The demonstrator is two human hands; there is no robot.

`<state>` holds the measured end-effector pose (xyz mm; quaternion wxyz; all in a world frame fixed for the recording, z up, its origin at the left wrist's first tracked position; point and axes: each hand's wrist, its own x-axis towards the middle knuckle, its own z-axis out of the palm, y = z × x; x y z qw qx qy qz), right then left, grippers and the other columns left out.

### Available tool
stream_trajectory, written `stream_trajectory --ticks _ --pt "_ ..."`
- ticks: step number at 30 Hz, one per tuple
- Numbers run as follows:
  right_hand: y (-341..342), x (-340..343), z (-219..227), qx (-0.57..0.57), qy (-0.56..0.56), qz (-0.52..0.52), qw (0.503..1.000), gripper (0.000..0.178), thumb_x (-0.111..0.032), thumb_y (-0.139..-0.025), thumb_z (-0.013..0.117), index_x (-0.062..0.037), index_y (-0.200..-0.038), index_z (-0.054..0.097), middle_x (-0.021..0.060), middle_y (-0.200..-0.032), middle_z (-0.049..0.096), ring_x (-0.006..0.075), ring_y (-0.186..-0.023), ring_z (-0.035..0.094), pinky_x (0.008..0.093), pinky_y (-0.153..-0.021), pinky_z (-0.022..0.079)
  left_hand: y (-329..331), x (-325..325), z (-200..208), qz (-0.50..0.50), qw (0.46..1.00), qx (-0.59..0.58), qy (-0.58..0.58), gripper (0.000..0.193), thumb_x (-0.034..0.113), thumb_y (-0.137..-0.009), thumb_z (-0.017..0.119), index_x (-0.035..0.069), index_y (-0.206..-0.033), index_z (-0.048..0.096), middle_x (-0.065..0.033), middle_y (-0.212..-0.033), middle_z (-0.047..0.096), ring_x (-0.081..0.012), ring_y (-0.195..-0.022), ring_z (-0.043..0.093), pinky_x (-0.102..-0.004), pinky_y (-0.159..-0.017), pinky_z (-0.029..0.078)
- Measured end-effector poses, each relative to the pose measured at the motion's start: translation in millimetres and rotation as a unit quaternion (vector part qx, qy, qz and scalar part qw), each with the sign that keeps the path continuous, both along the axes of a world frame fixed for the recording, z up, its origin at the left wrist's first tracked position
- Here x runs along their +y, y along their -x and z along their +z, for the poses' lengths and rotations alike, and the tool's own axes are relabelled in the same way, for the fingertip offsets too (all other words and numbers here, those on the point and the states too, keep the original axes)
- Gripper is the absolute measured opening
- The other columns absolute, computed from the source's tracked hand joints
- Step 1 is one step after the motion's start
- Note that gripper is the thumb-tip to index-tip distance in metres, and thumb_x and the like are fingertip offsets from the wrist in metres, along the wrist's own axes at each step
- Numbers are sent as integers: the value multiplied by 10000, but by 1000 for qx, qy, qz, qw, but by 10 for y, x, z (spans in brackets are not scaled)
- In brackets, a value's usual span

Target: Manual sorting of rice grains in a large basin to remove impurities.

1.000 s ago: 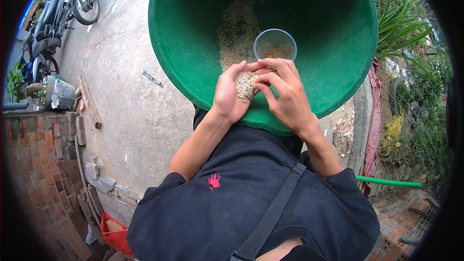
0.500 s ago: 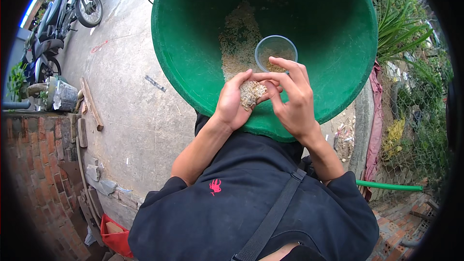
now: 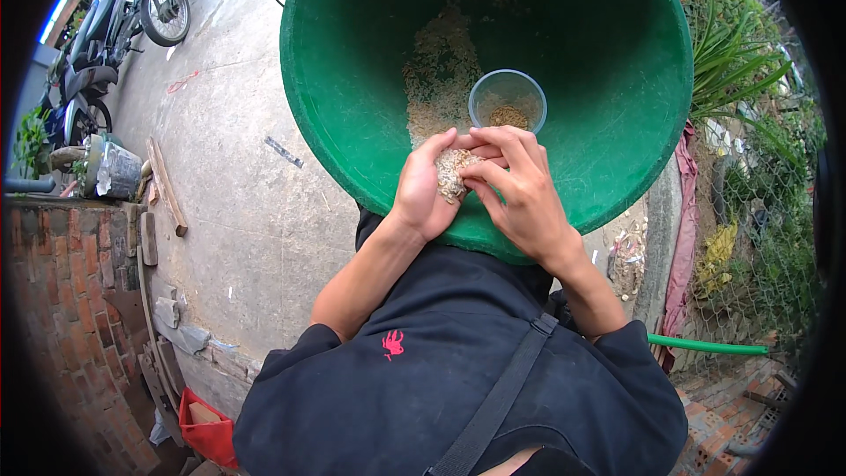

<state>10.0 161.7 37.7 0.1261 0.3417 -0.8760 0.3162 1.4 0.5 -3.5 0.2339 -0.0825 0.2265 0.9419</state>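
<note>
While I stand over the green basin, my left hand is cupped palm-up and closed loosely around a small heap of grain and husk, held above the near rim. My right hand lies against it, fingers bent, with thumb and forefinger pinching into the heap; whether they grip a single piece I cannot tell. A clear plastic cup stands upright on the basin floor just beyond my fingertips, with a thin layer of brownish grain in its bottom. A loose spread of grain lies on the basin floor to the left of the cup, touching or nearly touching it. I judge the step in hand to be sorting the handful: picking pieces out of the palm. The next move calls for a fine pinch with the right hand while the left palm stays level so nothing spills over the rim onto the concrete ground.
</note>
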Motion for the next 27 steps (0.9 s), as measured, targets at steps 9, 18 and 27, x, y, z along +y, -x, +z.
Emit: stream_trajectory --ticks 9,18,27 --pt "-13 -51 -16 34 -29 -18 999 137 -53 -809 693 -55 -944 667 119 -1261 575 311 -1220 510 439 -986 412 -3 1 -52 16 1000 8 6 374 276 -1045 393 3 -1143 628 -108 -1066 697 -187 -951 680 -323 -812 545" --pt "-19 -57 13 -7 16 -36 999 125 -26 -833 671 -55 -944 621 127 -1283 553 324 -1231 488 446 -1025 370 -4 5 -49 19 1000 -4 21 407 281 -1050 378 -32 -1148 619 -109 -1019 682 -158 -874 636 -329 -764 526" --pt "12 81 63 -265 307 -21 914 55 -65 -976 611 -14 -975 590 84 -1035 650 167 -965 610 299 -873 478 -11 26 113 3 998 -6 68 492 279 -1049 344 -125 -1207 577 -213 -1133 686 -266 -1011 694 -371 -913 562"
